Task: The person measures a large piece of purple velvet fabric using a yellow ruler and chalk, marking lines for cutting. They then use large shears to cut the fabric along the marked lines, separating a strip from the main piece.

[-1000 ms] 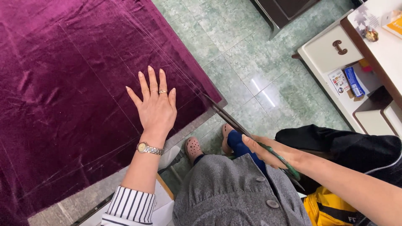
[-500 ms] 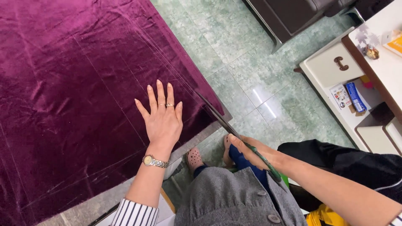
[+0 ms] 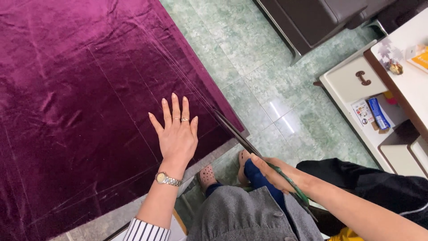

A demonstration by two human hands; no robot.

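A large purple velvet cloth (image 3: 80, 89) covers a table and carries faint chalk lines. My left hand (image 3: 176, 134) lies flat on it near the right edge, fingers spread, with rings and a wristwatch on. My right hand (image 3: 274, 174) grips the green handles of long scissors (image 3: 234, 131). Their dark blades point up and left along the cloth's edge, close to the table corner and just right of my left hand. Whether the blades are biting the cloth cannot be made out.
Green marbled floor tiles (image 3: 249, 58) lie right of the table. A dark cabinet (image 3: 312, 22) stands at the top, and a white cabinet (image 3: 352, 80) with small packets beside a desk at the right. My feet in pink clogs (image 3: 207, 176) and a black garment (image 3: 379, 187) are below.
The view has shifted, so both hands sit lower and further right in the frame. My left hand stays flat on the cloth and my right hand keeps hold of the scissors.
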